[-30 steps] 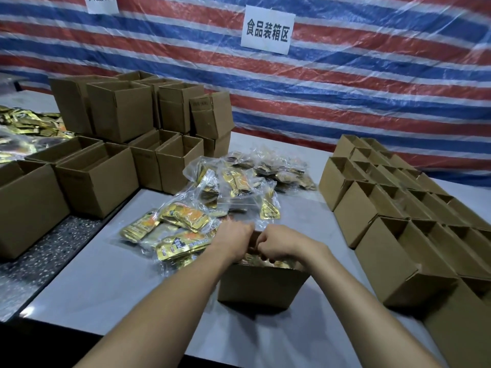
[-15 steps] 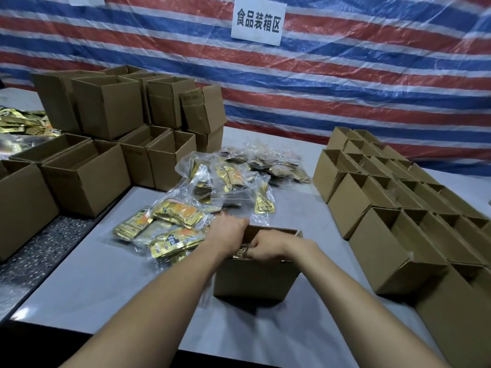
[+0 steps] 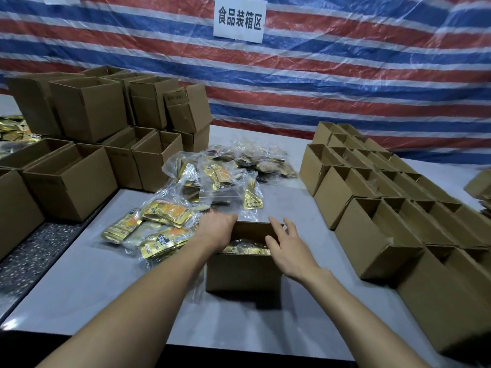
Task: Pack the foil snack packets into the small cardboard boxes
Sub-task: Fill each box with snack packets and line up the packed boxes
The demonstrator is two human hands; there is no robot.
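The box (image 3: 243, 272) stands on the table (image 3: 79, 274), foil packets (image 3: 247, 249) inside it. The left hand (image 3: 216, 231) lies on the left rim; its grip cannot be determined. The right hand (image 3: 285, 247) hovers above with fingers spread. The packets are probably light, slick and crushable. The cardboard probably flexes, so grasp the box by opposite walls.

Grey table (image 3: 93, 282) w/ boxes (image 3: 372, 235), packets (image 3: 170, 216)

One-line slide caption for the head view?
Left hand and open right hand over a cardboard box holding gold foil packets; more packets behind, open boxes alongside.
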